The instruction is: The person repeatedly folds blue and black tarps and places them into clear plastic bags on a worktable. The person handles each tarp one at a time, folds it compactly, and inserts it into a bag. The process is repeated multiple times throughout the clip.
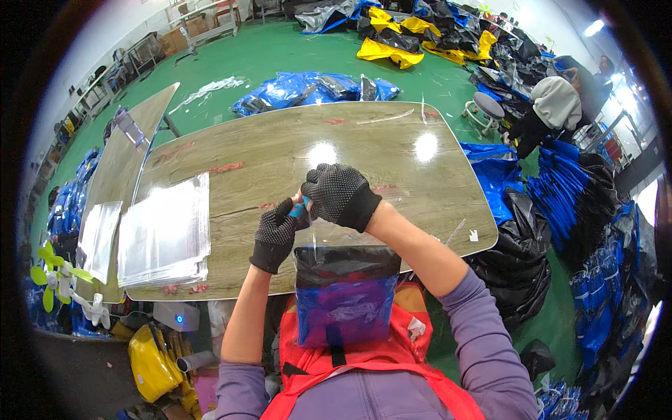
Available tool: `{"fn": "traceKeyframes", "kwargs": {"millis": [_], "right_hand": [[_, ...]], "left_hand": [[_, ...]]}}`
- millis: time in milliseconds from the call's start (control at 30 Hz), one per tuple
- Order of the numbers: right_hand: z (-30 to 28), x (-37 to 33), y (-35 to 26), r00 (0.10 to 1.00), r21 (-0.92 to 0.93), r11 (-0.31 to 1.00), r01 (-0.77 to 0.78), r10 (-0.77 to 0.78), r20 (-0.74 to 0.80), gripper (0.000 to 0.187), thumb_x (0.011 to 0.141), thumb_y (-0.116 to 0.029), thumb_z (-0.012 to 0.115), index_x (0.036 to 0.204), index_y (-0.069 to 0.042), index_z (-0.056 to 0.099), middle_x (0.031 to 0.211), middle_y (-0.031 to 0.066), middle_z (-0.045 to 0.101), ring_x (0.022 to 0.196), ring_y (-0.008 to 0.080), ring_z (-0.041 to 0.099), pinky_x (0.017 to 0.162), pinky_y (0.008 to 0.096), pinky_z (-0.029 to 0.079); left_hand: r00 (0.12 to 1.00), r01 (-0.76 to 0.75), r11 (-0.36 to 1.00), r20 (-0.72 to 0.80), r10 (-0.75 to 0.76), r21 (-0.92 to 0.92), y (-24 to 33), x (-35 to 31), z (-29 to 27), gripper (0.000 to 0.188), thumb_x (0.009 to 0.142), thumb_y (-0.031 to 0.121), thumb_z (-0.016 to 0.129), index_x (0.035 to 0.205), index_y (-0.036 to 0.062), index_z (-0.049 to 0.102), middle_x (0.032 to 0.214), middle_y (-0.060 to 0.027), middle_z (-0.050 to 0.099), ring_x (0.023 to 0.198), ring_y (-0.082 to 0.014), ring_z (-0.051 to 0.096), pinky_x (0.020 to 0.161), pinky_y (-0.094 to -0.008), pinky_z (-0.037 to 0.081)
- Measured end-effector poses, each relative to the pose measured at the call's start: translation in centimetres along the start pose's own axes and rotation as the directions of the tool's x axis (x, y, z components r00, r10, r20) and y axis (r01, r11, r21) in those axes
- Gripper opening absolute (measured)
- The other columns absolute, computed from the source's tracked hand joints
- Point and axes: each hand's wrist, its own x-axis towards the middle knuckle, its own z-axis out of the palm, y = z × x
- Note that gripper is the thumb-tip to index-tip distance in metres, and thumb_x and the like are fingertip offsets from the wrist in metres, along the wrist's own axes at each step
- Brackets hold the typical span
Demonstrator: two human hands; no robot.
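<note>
Both my hands wear black gloves with pale dots and meet above the wood-patterned table [252, 161]. My left hand [275, 234] is closed, its thumb side against the other hand, with a bit of blue at the thumb. Fingers folded over, my right hand [341, 196] sits just above and to the right. Between and below them hangs a clear plastic bag [336, 234], its top edge apparently pinched in both hands. Inside it is a folded blue and black sheet-like item [344, 301], resting against my red apron [308, 353]. The fingertips are partly hidden.
Stacked clear plastic bags [164, 231] lie on the table's left, with a smaller stack [100, 238] beside them. Beyond the far edge is a blue bundle pile [308, 91]. A person [556, 101] bends near a round stool [488, 105]. A green fan [52, 276] stands left.
</note>
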Motion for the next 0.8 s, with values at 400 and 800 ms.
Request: {"fn": "traceKeyframes", "kwargs": {"millis": [400,800], "right_hand": [[-10.1,-6.3,4.6,0.873,0.572,0.797,-0.192,0.405,-0.271,0.021,0.089,-0.003,0.055,0.107,-0.009,0.064,0.096,0.0062,0.066,0.093,0.0159,0.061,0.082,0.0317,0.049],[-6.0,0.4,1.7,0.939,-0.108,0.935,-0.337,0.325,-0.111,0.019,0.082,-0.025,0.058,0.093,-0.011,0.063,0.079,0.014,0.066,0.067,0.0294,0.064,0.06,0.0441,0.051]], "left_hand": [[0.981,0.177,0.951,-0.028,-0.191,-0.255,0.4,0.3,-2.2,0.032,0.098,0.023,0.053,0.115,-0.003,0.06,0.105,-0.0175,0.067,0.092,-0.0246,0.068,0.08,-0.0356,0.057],[0.996,-0.083,0.993,0.025,0.082,0.082,2.1,-2.3,-1.8,0.026,0.098,0.017,0.051,0.115,-0.0007,0.062,0.096,-0.0101,0.069,0.087,-0.019,0.068,0.081,-0.0309,0.053]]}}
